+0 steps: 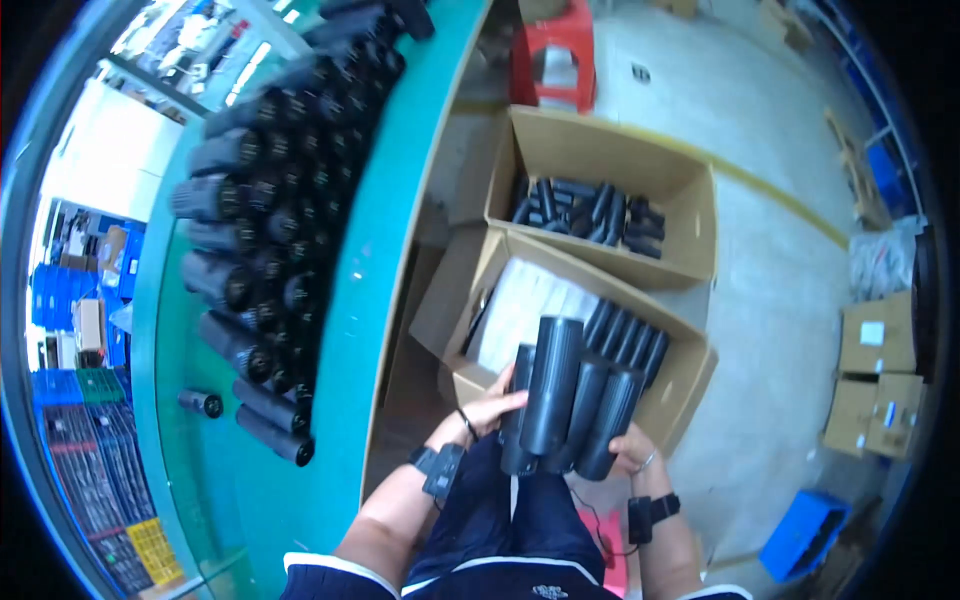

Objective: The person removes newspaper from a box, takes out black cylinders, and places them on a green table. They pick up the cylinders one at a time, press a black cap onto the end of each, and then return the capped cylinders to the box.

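Left hand, right hand clamp tubes from both sides over near edge of box. Top tube seems ungripped: may roll off if grip tilts.

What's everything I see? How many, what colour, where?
Held cylinders: at least four, black, lower centre
Table: one, green, left
Loose cylinders: many, black, on table
Open cartons: two, brown, centre
Boxed pieces: many, black, in cartons
Stool: one, red, top centre
Crate: one, blue, lower right
Stacked boxes: several, brown, right edge
Containers: several, blue and yellow, far left
Wrist devices: two, dark, near lower edge
Left hand, right hand: one each, bare, holding cylinders
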Demonstrator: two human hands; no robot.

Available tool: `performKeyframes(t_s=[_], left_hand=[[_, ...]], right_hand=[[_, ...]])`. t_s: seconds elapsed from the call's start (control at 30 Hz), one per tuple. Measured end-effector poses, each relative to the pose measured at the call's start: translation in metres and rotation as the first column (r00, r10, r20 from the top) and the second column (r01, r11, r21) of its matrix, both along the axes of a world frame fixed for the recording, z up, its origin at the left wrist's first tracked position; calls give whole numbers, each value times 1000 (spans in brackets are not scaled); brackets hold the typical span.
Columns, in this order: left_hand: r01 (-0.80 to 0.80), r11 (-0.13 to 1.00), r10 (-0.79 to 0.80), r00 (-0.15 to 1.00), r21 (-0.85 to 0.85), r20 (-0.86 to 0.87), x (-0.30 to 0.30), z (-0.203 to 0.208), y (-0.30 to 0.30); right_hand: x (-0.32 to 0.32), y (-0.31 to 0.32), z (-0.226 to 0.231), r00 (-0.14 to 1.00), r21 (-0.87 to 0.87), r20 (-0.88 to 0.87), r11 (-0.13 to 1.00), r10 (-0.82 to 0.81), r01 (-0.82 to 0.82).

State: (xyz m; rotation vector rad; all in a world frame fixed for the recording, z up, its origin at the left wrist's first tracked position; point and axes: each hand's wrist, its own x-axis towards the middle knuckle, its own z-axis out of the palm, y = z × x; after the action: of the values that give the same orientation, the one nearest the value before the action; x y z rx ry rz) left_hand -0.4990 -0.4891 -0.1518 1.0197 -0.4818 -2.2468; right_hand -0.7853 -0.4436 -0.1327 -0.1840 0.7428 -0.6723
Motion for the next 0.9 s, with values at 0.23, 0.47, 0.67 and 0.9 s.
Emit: performKeyframes(t_s=[0.23, 0.47, 0.67, 0.9], left_hand=[[-138, 985, 138, 990, -107, -5, 53, 119, 75], [-498, 861, 501, 865, -100, 3, 129, 201, 218], [-734, 676, 733, 679, -66, -33, 204, 210, 366], [-883, 437, 899, 429, -170, 84, 276, 222, 479]], right_hand=[[42, 22, 116, 987, -89, 0, 983, 164, -163], [146, 67, 202, 845, -213, 8, 827, 534, -520], [257, 134, 201, 627, -181, 0, 616, 779, -766], [403, 193, 221, 393, -245, 38, 390, 919, -888]])
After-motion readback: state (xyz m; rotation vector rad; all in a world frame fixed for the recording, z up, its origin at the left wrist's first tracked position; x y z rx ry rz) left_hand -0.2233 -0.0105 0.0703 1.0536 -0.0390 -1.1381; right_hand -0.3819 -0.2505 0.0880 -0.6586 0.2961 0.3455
